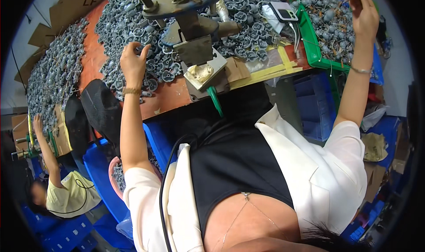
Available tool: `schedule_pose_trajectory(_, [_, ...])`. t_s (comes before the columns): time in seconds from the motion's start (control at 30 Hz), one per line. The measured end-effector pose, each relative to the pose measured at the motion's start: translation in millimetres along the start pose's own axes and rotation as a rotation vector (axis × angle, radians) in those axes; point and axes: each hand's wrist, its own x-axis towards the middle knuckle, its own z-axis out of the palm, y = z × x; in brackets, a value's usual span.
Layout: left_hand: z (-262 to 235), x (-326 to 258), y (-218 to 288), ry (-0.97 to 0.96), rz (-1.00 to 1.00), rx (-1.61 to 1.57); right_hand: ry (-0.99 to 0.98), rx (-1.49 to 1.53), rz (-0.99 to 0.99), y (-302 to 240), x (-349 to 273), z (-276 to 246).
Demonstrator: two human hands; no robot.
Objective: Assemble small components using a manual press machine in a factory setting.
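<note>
My left hand is raised at the near edge of a heap of grey plastic shell parts, thumb and fingers apart, with nothing visible between them. My right hand is up at the far right, beside a green bin. Its fingers stretch upward and I see nothing in them. In the bin lie many small grey pieces with thin wires. Between my hands stands a metal bench press. Under its ram sits a pale shaped fixture on a metal block, which holds no grey part that I can make out.
A green handle sticks out below the fixture toward me. A small white device with a cable lies right of the press. Blue crates stand under the bench. At left, another person works by a second heap, near a black mesh chair back.
</note>
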Motion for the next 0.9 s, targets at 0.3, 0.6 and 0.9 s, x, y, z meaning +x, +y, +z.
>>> schedule_pose_trajectory(0.3, [-13.1,-44.1,34.7,0.143,0.145,-0.147,-0.500,0.315,0.300,-2.4,-103.6,2.0])
schedule_pose_trajectory(0.6, [25.5,-108.8,110.2,-0.163,-0.003,-0.576,-0.636,0.377,0.544,14.8,-175.5,59.1])
schedule_pose_trajectory(0.9, [2.4,-60.1,59.7,0.134,0.312,0.059,-0.685,0.461,0.516,8.5,-192.4,49.8])
